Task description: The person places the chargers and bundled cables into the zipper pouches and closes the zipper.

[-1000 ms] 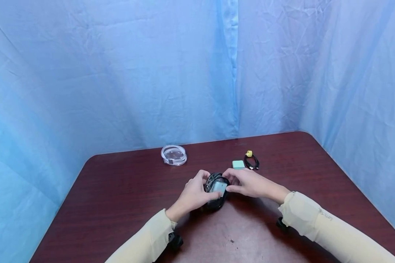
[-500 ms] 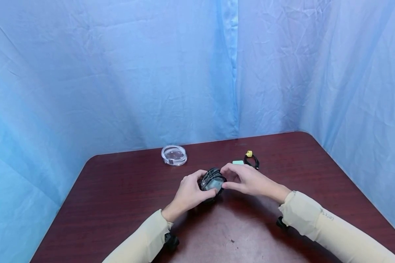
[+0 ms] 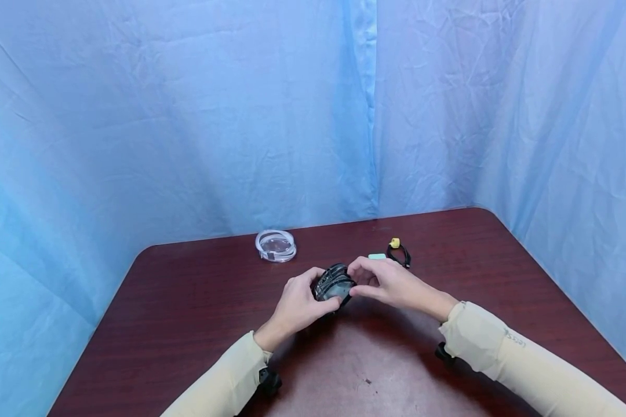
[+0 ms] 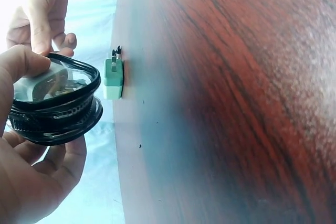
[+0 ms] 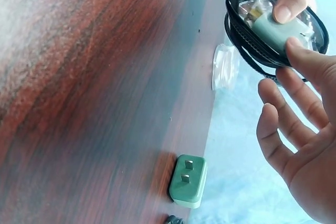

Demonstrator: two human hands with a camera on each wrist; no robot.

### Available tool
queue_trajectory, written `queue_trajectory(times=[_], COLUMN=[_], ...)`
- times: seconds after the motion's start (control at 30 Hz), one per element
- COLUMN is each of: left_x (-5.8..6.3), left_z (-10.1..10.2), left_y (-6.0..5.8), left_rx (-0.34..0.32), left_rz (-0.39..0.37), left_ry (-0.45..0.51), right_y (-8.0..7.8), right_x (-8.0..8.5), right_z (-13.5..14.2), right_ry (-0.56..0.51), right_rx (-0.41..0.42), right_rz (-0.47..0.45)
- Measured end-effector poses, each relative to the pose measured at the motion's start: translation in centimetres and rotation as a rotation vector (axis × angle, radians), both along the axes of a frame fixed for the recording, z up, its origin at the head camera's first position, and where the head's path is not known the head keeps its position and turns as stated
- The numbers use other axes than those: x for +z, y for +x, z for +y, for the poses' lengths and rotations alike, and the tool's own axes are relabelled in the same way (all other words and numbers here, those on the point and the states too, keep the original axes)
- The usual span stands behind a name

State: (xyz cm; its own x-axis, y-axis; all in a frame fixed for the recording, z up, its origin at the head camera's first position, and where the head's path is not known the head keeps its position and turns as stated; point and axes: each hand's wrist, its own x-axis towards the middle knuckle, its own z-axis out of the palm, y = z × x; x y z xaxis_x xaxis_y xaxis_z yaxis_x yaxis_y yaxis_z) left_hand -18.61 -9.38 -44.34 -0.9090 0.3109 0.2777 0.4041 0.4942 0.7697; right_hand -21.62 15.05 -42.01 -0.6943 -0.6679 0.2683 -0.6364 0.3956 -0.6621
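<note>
Over the middle of the table, both hands hold a small round zip pouch (image 3: 335, 285) with black edging and a clear top. Through the top shows a pale grey-green block (image 5: 273, 31) beside clear plastic and a gold-coloured bit. My left hand (image 3: 294, 304) grips the pouch from its left side, thumb pressed on the clear top and fingers beneath. My right hand (image 3: 391, 284) pinches the rim at the right between thumb and fingertips; its other fingers are loosely bent. In the left wrist view the pouch (image 4: 55, 111) is tilted, its black zip side facing the camera.
Behind my right hand lies a mint-green plug adapter (image 5: 189, 182), prongs showing, partly hidden in the head view. Beside it is a black cable (image 3: 406, 255) with a yellow tag (image 3: 395, 242). A coiled white cable (image 3: 275, 245) lies near the table's back edge. Blue curtains (image 3: 271, 116) surround the table.
The pouch has moved slightly left and away from me and tilted, so more of its zip side shows. Both hands have shifted with it, and the right hand now covers more of the adapter.
</note>
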Motion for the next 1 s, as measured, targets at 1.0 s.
queue_trajectory(times=[1.0], left_x=[0.54], left_z=[-0.61], left_y=[0.11], left_rx=[0.067], left_rz=[0.269], left_ry=[-0.142], right_y=[0.15], right_x=[0.68], right_z=[-0.12], right_ry=[-0.107], right_rx=[0.013], right_rz=[0.021])
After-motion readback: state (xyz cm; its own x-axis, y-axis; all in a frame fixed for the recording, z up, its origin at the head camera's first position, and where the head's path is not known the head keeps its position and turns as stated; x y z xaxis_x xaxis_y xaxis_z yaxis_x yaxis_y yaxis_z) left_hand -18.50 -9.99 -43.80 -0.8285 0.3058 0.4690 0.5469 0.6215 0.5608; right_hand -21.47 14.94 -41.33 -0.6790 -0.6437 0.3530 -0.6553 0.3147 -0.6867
